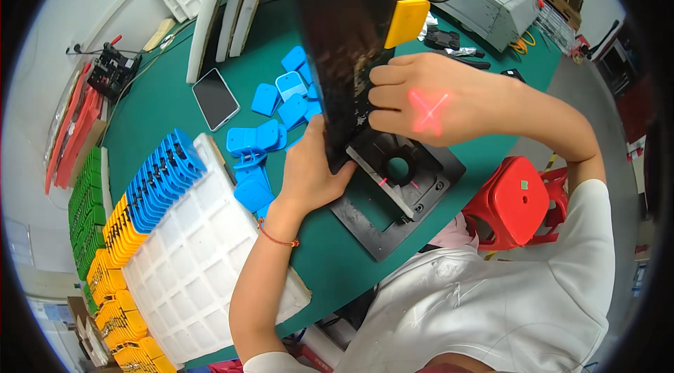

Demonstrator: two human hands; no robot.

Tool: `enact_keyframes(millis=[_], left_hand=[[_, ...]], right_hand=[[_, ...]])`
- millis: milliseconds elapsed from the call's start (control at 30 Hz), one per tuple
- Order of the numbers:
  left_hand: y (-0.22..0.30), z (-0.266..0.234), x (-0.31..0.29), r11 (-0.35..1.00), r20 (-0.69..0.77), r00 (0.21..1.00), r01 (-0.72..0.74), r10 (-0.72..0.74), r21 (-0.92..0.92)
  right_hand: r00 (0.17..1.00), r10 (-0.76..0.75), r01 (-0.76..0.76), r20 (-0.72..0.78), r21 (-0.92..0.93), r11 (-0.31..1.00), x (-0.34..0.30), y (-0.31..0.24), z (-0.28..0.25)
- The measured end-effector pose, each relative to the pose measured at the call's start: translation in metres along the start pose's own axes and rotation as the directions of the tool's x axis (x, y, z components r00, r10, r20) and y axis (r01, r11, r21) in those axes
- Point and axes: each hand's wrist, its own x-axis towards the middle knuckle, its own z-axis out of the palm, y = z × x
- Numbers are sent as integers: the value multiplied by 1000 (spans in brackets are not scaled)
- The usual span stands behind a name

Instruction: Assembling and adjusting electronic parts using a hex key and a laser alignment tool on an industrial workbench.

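Note:
A tall black machine body (344, 36) stands in front of me over a black base plate (365, 243) and a black fixture with a round hole (421, 166). My left hand (309, 176) is at the fixture's left side, thumb toward a narrow grey bar (382, 182); its other fingers are hidden behind the machine body. My right hand (439, 99) is above the fixture with fingers curled against the machine's right side; whatever they grip is hidden. A red light cross falls on the back of this hand. Several blue plastic pieces (265, 99) lie loose left of the machine.
A white gridded tray (196, 261) holds rows of blue clips (165, 180) and yellow clips (119, 303), with green ones (86, 222) beyond. A phone (215, 99) lies on the green table. A yellow block (407, 22) hangs by the machine; a red stool (509, 204) stands at right.

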Motion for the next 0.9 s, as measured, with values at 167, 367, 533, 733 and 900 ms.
enact_keyframes(millis=[167,367,533,733,900], left_hand=[[-7,0,-2,995,-21,996,-84,86,62],[-5,-1,-4,985,-26,989,-139,143,105],[-1,-3,-3,993,14,995,-96,95,74],[-5,-2,-3,982,-24,985,-171,173,74],[-8,-2,-1,970,-54,971,-228,233,87]], right_hand=[[997,-62,61,47,11,998,9,5,-2],[984,-83,87,158,-21,996,18,5,-12],[951,-46,55,307,-20,998,25,4,-15],[911,-30,41,412,-19,999,31,8,-21],[929,-60,57,364,18,998,34,10,-24]])
